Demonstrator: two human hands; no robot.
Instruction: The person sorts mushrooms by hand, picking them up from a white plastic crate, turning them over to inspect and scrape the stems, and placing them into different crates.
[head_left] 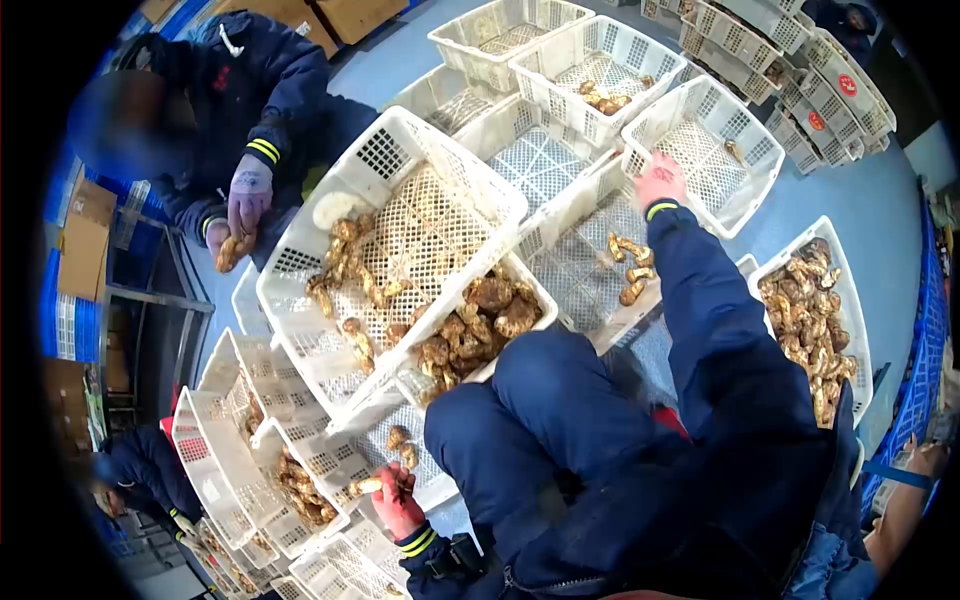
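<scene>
In my left hand [398,500], in a pink glove, a brown mushroom [365,487] is held by curled fingers, its pale stem pointing left. Beneath it is a crate with a few mushrooms [402,445]. My right arm is stretched forward. My right hand [660,182], also gloved in pink, is closed over the near-left rim of a white plastic crate [755,190], its fingertips partly hidden. One small mushroom [734,151] lies in that crate. Before my knees, a large tilted crate [470,175] holds scattered mushrooms [345,255], with a fuller crate of mushrooms [480,325] below its edge.
Across from me, a co-worker's gloved hand [250,195] holds a mushroom [232,252]. A heaped crate of mushrooms [808,320] stands at right. Stacked crates [215,420] crowd the left, and more crates [800,85] stand at the back right. Another person [150,475] is at lower left.
</scene>
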